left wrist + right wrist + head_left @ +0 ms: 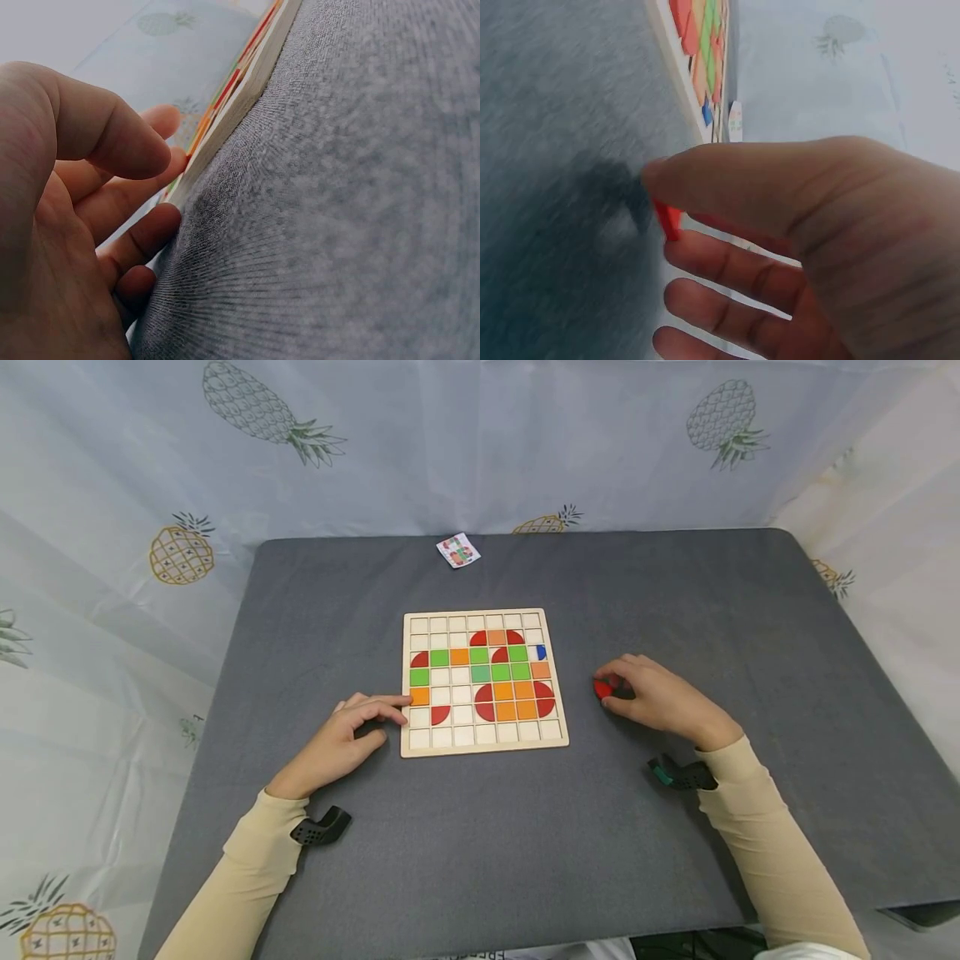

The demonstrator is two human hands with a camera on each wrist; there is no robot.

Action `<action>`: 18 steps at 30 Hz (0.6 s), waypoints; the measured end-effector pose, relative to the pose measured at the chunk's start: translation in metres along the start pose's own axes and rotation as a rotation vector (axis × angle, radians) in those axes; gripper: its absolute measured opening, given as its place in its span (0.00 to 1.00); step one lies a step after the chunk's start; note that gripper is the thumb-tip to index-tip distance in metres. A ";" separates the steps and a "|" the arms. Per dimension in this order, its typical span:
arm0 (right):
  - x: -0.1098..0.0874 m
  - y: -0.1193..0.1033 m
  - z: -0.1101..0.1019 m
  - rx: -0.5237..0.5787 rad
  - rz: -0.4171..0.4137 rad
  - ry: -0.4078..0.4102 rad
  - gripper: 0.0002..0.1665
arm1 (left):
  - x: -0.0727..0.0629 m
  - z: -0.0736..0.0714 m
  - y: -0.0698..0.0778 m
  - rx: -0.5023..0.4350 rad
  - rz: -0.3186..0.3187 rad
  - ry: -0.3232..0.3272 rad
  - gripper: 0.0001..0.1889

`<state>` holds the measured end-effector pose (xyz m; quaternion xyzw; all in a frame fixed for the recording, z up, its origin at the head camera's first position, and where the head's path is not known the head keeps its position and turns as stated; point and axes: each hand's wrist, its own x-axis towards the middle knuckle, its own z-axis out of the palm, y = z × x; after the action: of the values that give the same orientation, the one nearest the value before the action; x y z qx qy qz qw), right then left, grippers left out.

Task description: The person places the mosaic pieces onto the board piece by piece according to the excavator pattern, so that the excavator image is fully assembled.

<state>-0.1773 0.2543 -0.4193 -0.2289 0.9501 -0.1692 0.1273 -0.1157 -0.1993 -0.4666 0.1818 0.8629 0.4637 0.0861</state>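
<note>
A wooden grid board [557, 745] lies in the middle of the grey table, partly filled with red, orange, green and one blue tile. My left hand [352, 739] rests on the table at the board's left edge [232, 112], its fingertips [169, 219] touching the near left corner, holding nothing. My right hand [656, 697] is on the table to the right of the board and pinches a small red piece [603, 688] between thumb and fingers; the red piece [667, 220] sits at the thumb tip in the right wrist view.
A small printed card [458, 551] lies near the table's far edge. Pineapple-print cloth hangs around the table [750, 610]. Black wrist mounts [678, 773] sit by both sleeves.
</note>
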 end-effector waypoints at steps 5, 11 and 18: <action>0.011 -0.017 -0.005 -0.007 -0.019 0.008 0.25 | -0.001 0.000 -0.001 0.007 0.004 0.003 0.20; 0.031 -0.054 -0.015 -0.011 -0.087 -0.004 0.27 | -0.003 -0.001 -0.001 -0.009 0.004 -0.001 0.19; 0.055 -0.095 -0.015 -0.022 -0.269 -0.003 0.20 | -0.001 -0.001 0.000 -0.011 0.019 -0.007 0.19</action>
<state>-0.1917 0.1522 -0.3787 -0.3561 0.9124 -0.1739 0.1022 -0.1147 -0.2004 -0.4664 0.1910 0.8583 0.4685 0.0858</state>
